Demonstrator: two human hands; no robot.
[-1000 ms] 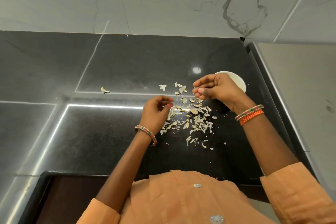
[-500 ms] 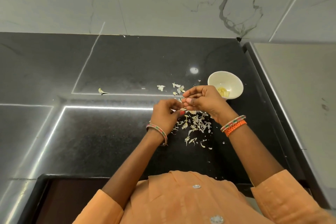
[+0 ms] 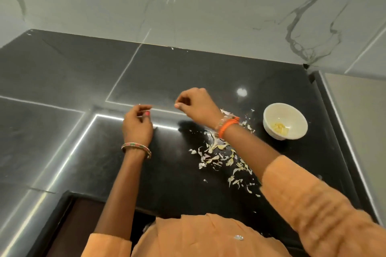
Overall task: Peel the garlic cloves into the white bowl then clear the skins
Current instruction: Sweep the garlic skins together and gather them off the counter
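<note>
The white bowl (image 3: 278,111) stands on the black countertop (image 3: 62,73) at the right and holds a few peeled yellow garlic cloves (image 3: 279,127). A pile of dry garlic skins (image 3: 218,153) lies scattered to its left, partly under my right forearm. Both hands are left of the pile. My left hand (image 3: 136,126) has its fingers pinched on what looks like a thin sliver of skin. My right hand (image 3: 196,106) hovers over the counter with fingertips curled together; nothing shows in it.
A marble-patterned wall (image 3: 208,6) rises behind the counter. A raised ledge (image 3: 344,131) bounds the counter on the right. The front edge (image 3: 87,196) drops to a dark cabinet opening at the lower left. Bright light strips reflect in the counter.
Both hands have moved left, away from the skin pile and the bowl. The view has swung, so the bowl and skins now sit further right. The stray skin at the left is no longer visible.
</note>
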